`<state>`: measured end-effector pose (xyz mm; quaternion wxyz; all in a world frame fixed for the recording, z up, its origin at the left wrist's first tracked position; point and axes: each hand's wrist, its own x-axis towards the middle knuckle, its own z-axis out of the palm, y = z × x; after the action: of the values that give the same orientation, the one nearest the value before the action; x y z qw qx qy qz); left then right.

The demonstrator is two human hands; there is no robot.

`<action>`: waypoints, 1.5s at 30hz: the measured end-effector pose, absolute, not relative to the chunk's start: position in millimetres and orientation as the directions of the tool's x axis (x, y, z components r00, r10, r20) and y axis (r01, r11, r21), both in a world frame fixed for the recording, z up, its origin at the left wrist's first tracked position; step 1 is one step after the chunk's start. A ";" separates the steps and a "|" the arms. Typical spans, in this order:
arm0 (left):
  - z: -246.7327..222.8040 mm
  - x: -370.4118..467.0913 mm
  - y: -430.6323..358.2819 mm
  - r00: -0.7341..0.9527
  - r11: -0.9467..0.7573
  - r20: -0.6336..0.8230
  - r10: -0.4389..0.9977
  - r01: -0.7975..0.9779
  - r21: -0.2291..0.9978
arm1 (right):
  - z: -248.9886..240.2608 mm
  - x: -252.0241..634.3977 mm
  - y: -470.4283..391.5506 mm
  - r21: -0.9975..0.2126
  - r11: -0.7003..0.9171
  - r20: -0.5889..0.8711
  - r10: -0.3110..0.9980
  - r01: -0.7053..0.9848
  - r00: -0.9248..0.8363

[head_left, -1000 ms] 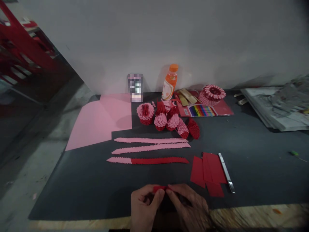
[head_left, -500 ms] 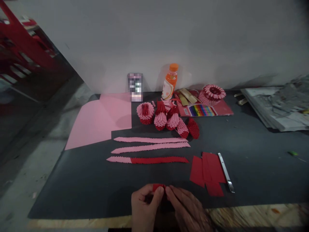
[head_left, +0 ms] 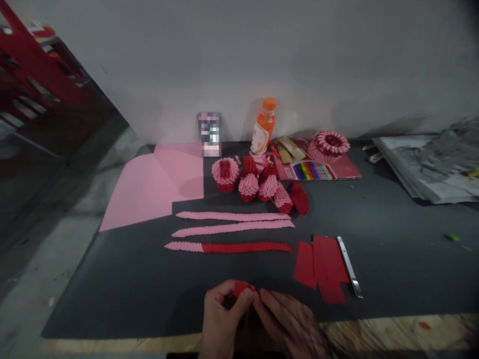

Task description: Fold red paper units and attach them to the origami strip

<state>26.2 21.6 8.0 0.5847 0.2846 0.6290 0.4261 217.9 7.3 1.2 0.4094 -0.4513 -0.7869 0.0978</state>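
Note:
Near the front edge of the dark tabletop, my left hand [head_left: 225,311] pinches a small red paper piece [head_left: 241,287] between thumb and fingers. My right hand [head_left: 282,314] meets it from the right, its fingertips closed at the paper's right end. Red paper rectangles [head_left: 331,259] lie overlapping to the right, beside a slim metal-coloured cutter [head_left: 350,267]. Beyond my hands, a folded strip, part pink and part red [head_left: 243,247], lies across the table, with two pink strips [head_left: 239,228] behind it.
Pink sheets [head_left: 149,184] lie at the left. Folded-paper pieces [head_left: 248,184] stand near an orange bottle [head_left: 262,129] and a phone [head_left: 210,133]. A paper ring [head_left: 329,145] rests on a red packet [head_left: 346,167]. Stacked papers [head_left: 407,169] lie at the right.
The red paper between my hands has tilted, its right end now lower. My right fingers have drawn closer to my left thumb.

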 end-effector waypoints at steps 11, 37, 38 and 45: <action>9.5 35.7 5.3 -0.343 0.282 -0.209 0.916 0.178 0.943 | 11.2 192.2 12.7 -0.762 0.345 0.390 0.920 0.549 -0.038; 8.1 23.8 14.7 -0.185 0.314 -0.290 0.939 0.117 0.942 | 20.9 177.9 29.6 -0.935 0.212 0.265 0.950 0.286 0.164; 9.3 24.1 14.8 -0.192 0.310 -0.285 0.939 0.119 0.943 | 20.7 178.5 30.5 -0.933 0.221 0.269 0.952 0.284 0.144; 20.1 40.6 5.4 -0.345 0.279 -0.192 0.919 0.225 0.934 | 17.9 178.3 25.8 -0.915 0.239 0.292 0.948 0.324 0.126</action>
<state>40.6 5.4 20.1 0.3973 0.4120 0.6940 0.4368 178.3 25.8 17.9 0.5216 -0.5396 -0.5895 0.2989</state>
